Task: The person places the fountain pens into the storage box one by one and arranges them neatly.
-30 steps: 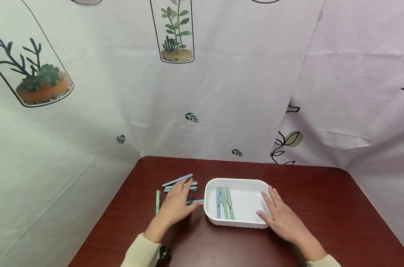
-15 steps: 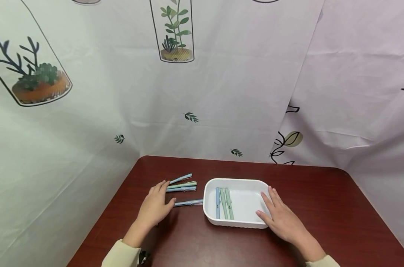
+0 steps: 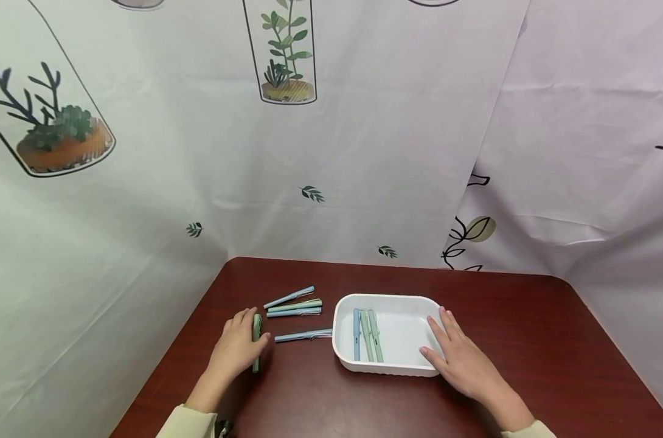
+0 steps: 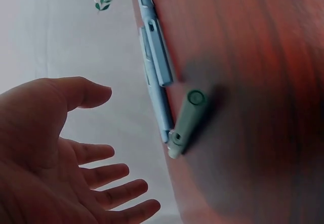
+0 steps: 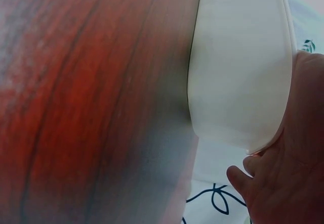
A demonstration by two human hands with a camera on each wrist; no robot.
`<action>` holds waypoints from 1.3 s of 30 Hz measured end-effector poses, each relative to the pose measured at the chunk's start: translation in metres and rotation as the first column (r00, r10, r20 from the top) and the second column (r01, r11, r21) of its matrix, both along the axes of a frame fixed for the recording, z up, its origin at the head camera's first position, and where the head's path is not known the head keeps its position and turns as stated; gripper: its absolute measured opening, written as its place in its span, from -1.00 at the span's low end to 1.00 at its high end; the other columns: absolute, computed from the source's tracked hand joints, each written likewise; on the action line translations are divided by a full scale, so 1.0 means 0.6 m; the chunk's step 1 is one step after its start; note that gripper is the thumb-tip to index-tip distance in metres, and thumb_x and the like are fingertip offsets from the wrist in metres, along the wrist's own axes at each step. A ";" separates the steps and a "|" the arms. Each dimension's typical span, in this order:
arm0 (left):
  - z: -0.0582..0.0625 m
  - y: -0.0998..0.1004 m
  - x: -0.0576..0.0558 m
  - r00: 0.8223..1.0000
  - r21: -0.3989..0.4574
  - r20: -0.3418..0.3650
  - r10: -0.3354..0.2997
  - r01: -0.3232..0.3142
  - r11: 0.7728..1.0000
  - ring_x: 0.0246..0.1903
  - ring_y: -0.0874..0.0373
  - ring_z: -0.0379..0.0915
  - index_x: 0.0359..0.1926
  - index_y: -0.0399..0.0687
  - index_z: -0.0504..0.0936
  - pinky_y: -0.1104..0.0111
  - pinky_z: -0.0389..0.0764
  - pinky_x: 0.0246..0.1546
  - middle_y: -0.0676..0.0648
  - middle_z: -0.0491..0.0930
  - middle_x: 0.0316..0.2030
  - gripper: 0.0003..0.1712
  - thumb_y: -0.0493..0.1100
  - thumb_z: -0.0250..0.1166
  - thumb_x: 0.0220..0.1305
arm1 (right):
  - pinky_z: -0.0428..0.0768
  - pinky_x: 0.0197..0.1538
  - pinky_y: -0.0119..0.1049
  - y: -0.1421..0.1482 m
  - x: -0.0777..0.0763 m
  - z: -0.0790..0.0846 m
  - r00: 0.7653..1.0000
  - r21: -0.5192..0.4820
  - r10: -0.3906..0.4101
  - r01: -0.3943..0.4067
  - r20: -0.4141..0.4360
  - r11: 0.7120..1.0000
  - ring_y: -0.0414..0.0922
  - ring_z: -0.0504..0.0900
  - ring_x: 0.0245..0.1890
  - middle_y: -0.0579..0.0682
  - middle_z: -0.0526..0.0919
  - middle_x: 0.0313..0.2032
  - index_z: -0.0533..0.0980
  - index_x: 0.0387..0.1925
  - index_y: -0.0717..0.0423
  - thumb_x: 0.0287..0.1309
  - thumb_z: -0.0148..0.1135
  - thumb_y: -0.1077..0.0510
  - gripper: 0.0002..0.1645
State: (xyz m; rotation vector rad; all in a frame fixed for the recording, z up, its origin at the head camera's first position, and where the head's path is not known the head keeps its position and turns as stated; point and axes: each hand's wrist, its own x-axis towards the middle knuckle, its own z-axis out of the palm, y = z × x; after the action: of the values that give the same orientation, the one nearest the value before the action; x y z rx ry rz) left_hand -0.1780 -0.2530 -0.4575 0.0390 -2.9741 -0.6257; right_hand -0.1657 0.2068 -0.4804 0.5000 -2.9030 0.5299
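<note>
My left hand [image 3: 234,348] is beside a green capped pen [image 3: 256,328] at the table's left. In the left wrist view, the fingers [image 4: 116,198] are spread with nothing between them, and the pen's round end faces the camera. My right hand [image 3: 465,359] rests over the right rim of a white tray [image 3: 386,367], with the thumb and index finger reaching inside and other fingers at the outer side. In the right wrist view, the tray's outer wall [image 5: 240,67] lies against that hand. Inside the tray are a blue pen [image 3: 356,334] and two green pens [image 3: 376,337], side by side.
Left of the tray, several pens lie on the dark red table [image 3: 320,395]: a blue one [image 3: 304,335] reaching the tray's wall, and a cluster [image 3: 294,307] of blue and green ones farther back. A patterned white curtain [image 3: 364,152] hangs behind and at the sides.
My left hand has moved left, away from the cluster and the blue pen near the tray, to the green pen at the left. The right hand and the tray hold their places.
</note>
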 end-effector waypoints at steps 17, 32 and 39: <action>-0.030 -0.020 -0.007 0.992 0.024 0.110 0.059 -0.062 0.998 0.31 -0.41 0.17 0.45 -0.44 0.22 -0.29 0.44 0.09 -0.48 0.24 0.37 -0.07 0.02 0.38 0.28 | 0.31 0.37 0.25 -0.001 0.001 -0.004 1.000 -0.003 0.000 0.000 0.000 1.000 0.33 0.07 0.51 0.32 0.03 0.55 0.25 0.50 0.21 0.41 0.07 -0.33 -0.09; -0.044 -0.017 -0.016 0.989 -0.033 0.115 0.087 -0.084 0.996 0.30 -0.46 0.13 0.45 -0.44 0.22 -0.38 0.35 0.10 -0.54 0.21 0.36 -0.01 0.05 0.42 0.21 | 0.30 0.38 0.27 -0.002 0.000 -0.004 1.000 -0.008 -0.006 0.006 0.007 1.000 0.33 0.07 0.51 0.33 0.03 0.54 0.25 0.50 0.21 0.41 0.06 -0.34 -0.08; -0.047 -0.014 -0.017 0.985 -0.050 0.135 0.107 -0.101 0.994 0.30 -0.47 0.11 0.45 -0.46 0.20 -0.41 0.30 0.11 -0.55 0.20 0.35 -0.01 0.05 0.41 0.22 | 0.29 0.38 0.26 -0.001 0.000 -0.007 1.000 -0.012 -0.009 0.010 0.018 1.000 0.32 0.05 0.52 0.31 0.01 0.55 0.24 0.50 0.20 0.41 0.05 -0.35 -0.07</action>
State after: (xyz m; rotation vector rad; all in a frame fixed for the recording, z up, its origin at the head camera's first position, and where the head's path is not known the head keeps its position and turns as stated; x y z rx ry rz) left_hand -0.1882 -0.2615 -0.4855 0.2424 -3.0919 -0.5677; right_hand -0.1659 0.2064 -0.4845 0.4819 -2.9157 0.5534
